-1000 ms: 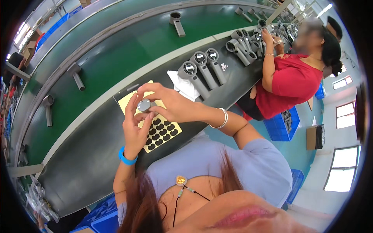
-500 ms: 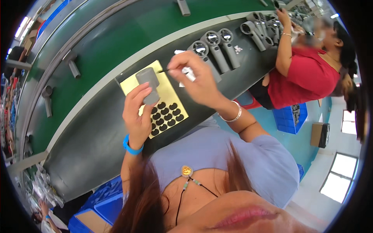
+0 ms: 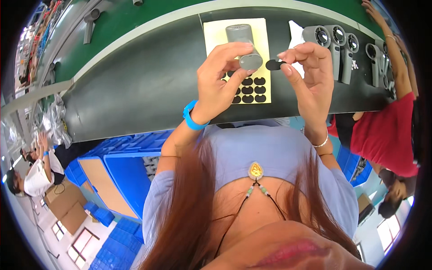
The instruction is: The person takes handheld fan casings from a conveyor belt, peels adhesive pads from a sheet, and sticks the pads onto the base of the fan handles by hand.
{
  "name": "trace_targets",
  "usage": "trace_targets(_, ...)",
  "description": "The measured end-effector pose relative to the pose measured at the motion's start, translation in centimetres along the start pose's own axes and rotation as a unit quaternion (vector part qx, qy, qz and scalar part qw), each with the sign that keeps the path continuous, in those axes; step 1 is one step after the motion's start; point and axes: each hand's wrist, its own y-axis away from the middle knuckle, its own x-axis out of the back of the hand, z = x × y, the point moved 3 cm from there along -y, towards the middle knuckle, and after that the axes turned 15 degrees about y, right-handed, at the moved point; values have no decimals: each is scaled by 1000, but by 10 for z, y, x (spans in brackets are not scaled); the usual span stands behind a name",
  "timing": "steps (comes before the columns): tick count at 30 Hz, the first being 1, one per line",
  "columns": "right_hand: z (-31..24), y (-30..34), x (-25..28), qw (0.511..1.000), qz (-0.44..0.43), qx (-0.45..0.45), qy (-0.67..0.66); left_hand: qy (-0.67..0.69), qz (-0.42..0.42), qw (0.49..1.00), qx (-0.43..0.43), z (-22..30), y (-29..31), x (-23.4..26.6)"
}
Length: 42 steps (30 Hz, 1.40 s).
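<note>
My left hand (image 3: 215,81) is closed around a grey handheld fan (image 3: 239,33), held above a pale yellow sheet. The fan's flat round end (image 3: 250,62) is turned toward me. Just to its right, my right hand (image 3: 312,76) pinches a black rounded sticker (image 3: 273,65) between thumb and fingertips. A small gap separates the sticker from the fan's end. The yellow sheet (image 3: 261,33) lies on the dark work table, with rows of black stickers (image 3: 247,90) on its near part. My left hand and the fan hide some of them.
Several grey fans (image 3: 336,49) lie on the table to the right, beside a white piece (image 3: 295,33) behind my right hand. A green conveyor (image 3: 148,11) carries more fans along the far side. A co-worker in a red top (image 3: 382,135) is at right. Blue crates (image 3: 126,180) stand lower left.
The view has turned, so the table edge now runs more level. The sticker, seen edge-on before, now shows its flat face near the fan's end. The fan's round end faces me more.
</note>
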Motion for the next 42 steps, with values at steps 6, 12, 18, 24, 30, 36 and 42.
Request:
trace_targets(6,-7,-2,-11,999,-25,-35,-4,55,-8,998,23,1,2,-6)
trace_targets(12,-7,-1,-10,997,-44,-57,-13,105,-17,993,50,-1,6,-7)
trace_targets(18,-11,-3,-8,996,-55,-73,3,99,-32,993,56,-2,5,-4)
trace_targets(24,-13,-7,-4,994,-60,-82,30,91,-38,993,57,-3,4,-5)
trace_targets(30,-15,-9,-3,993,-58,-96,38,84,-43,994,55,-3,2,-6)
trace_targets(36,-16,-9,-3,992,-59,-102,42,79,-46,994,56,-3,1,-5)
trace_targets(42,-17,-9,-3,992,-60,-104,47,82,-43,994,59,-4,2,-5)
